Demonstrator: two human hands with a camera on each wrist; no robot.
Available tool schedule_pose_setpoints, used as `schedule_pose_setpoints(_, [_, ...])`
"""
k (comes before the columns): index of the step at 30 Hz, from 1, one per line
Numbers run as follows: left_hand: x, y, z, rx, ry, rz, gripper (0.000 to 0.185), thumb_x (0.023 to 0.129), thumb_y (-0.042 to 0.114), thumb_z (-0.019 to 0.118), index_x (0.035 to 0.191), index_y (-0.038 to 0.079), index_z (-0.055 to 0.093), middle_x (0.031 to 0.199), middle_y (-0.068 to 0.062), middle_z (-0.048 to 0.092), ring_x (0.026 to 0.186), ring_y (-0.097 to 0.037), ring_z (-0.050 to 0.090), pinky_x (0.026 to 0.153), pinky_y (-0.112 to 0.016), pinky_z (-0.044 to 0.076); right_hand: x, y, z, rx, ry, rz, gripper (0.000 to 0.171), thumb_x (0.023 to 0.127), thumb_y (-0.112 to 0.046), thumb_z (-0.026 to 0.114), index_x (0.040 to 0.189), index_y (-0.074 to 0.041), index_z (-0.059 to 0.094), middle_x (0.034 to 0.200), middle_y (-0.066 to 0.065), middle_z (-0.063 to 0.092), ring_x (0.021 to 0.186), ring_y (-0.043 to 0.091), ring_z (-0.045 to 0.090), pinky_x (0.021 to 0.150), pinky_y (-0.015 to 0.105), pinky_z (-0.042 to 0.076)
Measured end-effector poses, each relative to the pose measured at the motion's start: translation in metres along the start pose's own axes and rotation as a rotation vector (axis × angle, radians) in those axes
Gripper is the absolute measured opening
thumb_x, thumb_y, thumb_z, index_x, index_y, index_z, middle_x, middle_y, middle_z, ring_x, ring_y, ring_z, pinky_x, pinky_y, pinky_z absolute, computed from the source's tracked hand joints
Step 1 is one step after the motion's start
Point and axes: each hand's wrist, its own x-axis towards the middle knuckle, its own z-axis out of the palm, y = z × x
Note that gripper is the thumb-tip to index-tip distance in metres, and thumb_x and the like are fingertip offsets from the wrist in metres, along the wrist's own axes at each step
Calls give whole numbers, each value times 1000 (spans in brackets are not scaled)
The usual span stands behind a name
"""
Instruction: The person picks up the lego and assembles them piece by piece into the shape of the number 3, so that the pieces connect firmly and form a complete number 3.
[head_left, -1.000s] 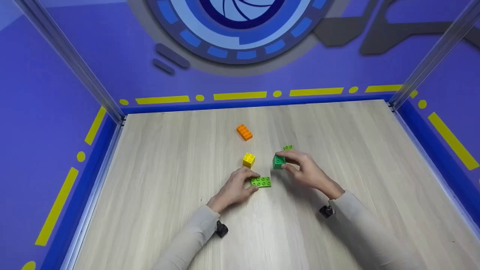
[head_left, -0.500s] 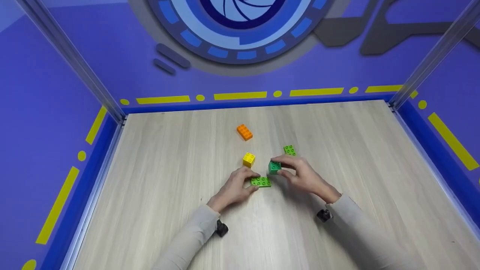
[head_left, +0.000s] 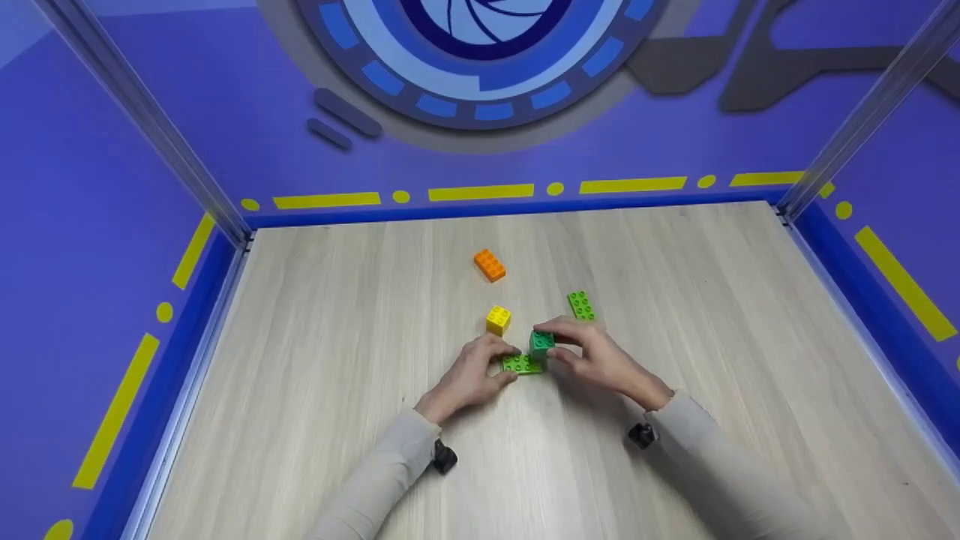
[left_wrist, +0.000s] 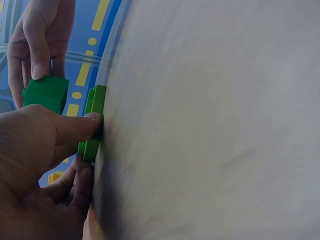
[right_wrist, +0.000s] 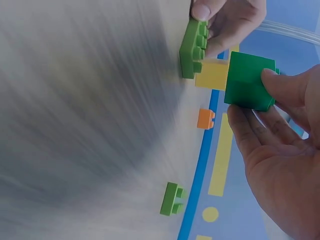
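My left hand (head_left: 487, 362) pinches the left end of a flat light-green brick (head_left: 522, 364) lying on the wooden table (head_left: 337, 390); the left wrist view shows thumb and fingers on that flat brick (left_wrist: 94, 122). My right hand (head_left: 564, 346) holds a dark green square brick (head_left: 541, 343) in its fingertips, just above the right end of the flat brick. In the right wrist view the dark green brick (right_wrist: 248, 81) hangs apart from the flat brick (right_wrist: 192, 47).
A yellow square brick (head_left: 498, 319) sits just behind my left hand. An orange brick (head_left: 489, 264) lies farther back. A second flat light-green brick (head_left: 580, 305) lies behind my right hand. Purple walls with a blue base enclose the table.
My right hand carried the dark green brick left and toward me, from beside the far flat green brick to just over the flat brick under my left hand. The left hand stayed put.
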Motion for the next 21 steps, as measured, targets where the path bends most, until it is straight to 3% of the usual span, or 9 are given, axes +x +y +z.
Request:
schedule_pose_setpoints(13, [0, 0, 0, 5, -8, 5, 35, 98, 16, 78, 132, 8, 74, 127, -7, 66, 120, -23, 62, 107, -42, 52, 0, 6, 9, 9, -37, -9, 41, 101, 5, 68, 141, 3, 65, 131, 14, 71, 125, 35, 68, 109, 52, 56])
schedule_pose_setpoints(21, [0, 0, -1, 13, -2, 9, 35, 98, 16, 79, 131, 8, 74, 126, -7, 66, 119, -23, 62, 106, -41, 52, 0, 9, 13, 4, -48, -17, 40, 101, 4, 68, 140, 4, 65, 130, 12, 72, 123, 32, 69, 108, 50, 57])
